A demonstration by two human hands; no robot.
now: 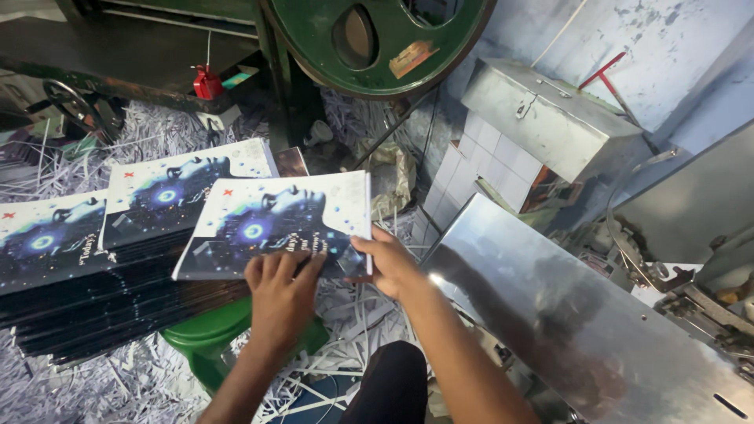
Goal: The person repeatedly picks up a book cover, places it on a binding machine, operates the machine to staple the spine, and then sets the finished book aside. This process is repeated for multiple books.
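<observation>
Head view: two bare hands held a stack of books with blue covers.

Nearest, the left hand (281, 294) lay flat on the front edge of the book stack (275, 224), fingers spread over the cover. Just beside it, the right hand (390, 263) gripped the stack's right corner, thumb on top and fingers under. That stack sat tilted on top of more books (94, 235) in a long row to the left. Under them stood a green stool (208, 338) in a mess of white paper strips (345, 314). A shiny metal sheet (565, 314) lay to the right. Farther back stood a grey metal box (550, 118) and a big green wheel (377, 47).
</observation>
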